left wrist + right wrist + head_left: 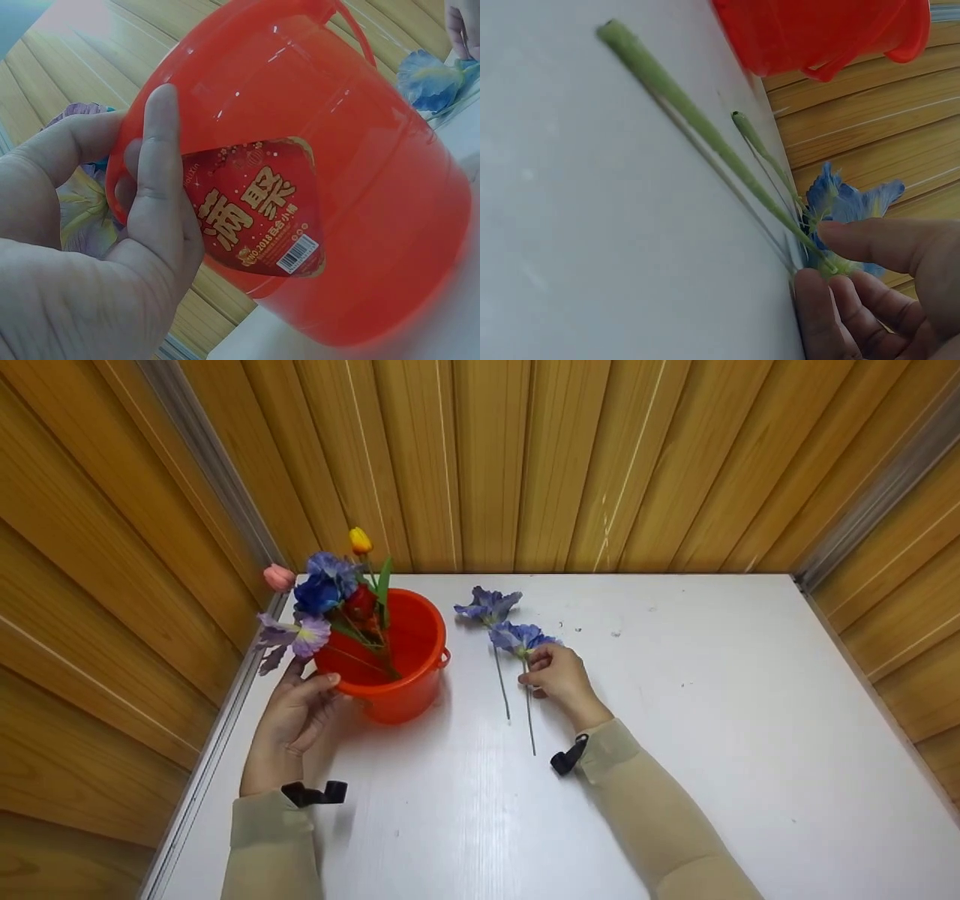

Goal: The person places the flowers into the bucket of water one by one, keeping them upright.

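Observation:
At the left, my left hand (279, 727) grips the rim of a red plastic bucket (405, 705), thumb on one side of the rim and fingers on the other. The bucket tips slightly toward that hand. A label (255, 206) shows on its wall in the left wrist view. My right hand (564, 681) pinches the green stem (697, 124) of a blue artificial flower (517, 639) just below its petals. Beyond it, a second blue flower (487, 604) lies on the table, its stem nearly parallel to the first.
In the bucket stand a yellow tulip (361, 541), a pink tulip (279, 577), a dark blue flower (316, 595), a red flower (361, 604) and a pale purple flower (309, 637). The white table (720, 720) meets wood-patterned walls (487, 465) at its back and sides.

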The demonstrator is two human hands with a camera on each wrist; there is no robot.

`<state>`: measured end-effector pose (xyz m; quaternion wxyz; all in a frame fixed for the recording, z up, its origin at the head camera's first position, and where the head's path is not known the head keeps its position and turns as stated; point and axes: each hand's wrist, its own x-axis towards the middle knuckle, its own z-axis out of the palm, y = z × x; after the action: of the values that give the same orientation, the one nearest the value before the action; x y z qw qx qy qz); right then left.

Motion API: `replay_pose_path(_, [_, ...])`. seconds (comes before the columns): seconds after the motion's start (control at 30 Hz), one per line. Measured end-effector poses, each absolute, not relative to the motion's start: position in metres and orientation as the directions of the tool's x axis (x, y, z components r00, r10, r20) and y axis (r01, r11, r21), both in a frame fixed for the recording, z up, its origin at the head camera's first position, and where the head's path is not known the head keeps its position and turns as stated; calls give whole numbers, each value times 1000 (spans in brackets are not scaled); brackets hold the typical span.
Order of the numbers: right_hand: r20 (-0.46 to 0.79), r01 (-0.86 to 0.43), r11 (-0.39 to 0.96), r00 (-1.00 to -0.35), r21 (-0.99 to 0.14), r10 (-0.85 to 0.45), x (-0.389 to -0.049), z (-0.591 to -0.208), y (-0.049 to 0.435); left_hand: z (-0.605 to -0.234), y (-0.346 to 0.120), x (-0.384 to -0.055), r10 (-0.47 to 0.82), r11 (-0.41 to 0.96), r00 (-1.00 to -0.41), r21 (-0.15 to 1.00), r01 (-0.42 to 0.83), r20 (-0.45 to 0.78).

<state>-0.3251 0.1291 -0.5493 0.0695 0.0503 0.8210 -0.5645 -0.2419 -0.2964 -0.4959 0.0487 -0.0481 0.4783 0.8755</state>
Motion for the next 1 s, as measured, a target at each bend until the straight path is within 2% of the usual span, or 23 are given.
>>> replay_pose_path(0.33, [-150,133,438,-989,-889,-4,-323,-552,131,-497,-296,-242,41,-535,-991,835,-129,-127])
replay_pose_path(0.73, [-239,217,352,-971,-910,-17,-328,-551,136,-496,-297,-242,27,-523,-990,842,-130,-136])
replay_pose_path(1.0, [-237,222,296,-971,-929,-16,-329,-548,140,-498,-298,-241,30,-514,-990,848,-132,-136])
